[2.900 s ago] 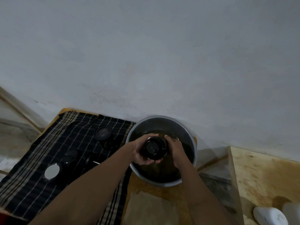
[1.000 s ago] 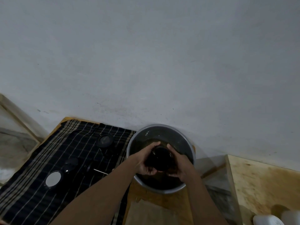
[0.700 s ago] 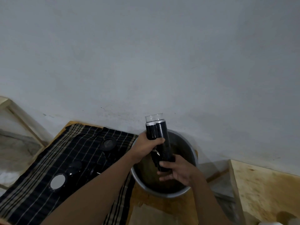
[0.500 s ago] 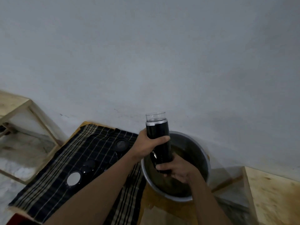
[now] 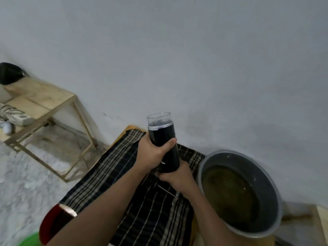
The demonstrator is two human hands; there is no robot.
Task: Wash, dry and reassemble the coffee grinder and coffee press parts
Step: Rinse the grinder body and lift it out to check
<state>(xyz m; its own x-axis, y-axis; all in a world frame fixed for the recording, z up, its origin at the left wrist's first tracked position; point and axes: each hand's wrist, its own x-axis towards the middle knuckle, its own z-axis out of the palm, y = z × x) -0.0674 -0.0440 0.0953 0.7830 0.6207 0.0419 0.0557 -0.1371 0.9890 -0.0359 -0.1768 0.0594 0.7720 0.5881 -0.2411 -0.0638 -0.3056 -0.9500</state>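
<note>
The black grinder body (image 5: 162, 148), with its clear cup (image 5: 159, 118) on top, stood upright in the air over the striped cloth (image 5: 113, 167), left of the water-filled basin (image 5: 229, 157). The left hand (image 5: 152, 155) was clamped round its middle and the right hand (image 5: 177, 178) round its base. It looked stiff and probably wet and slick. I'd grip the dark barrel, not the brittle-looking cup.
</note>
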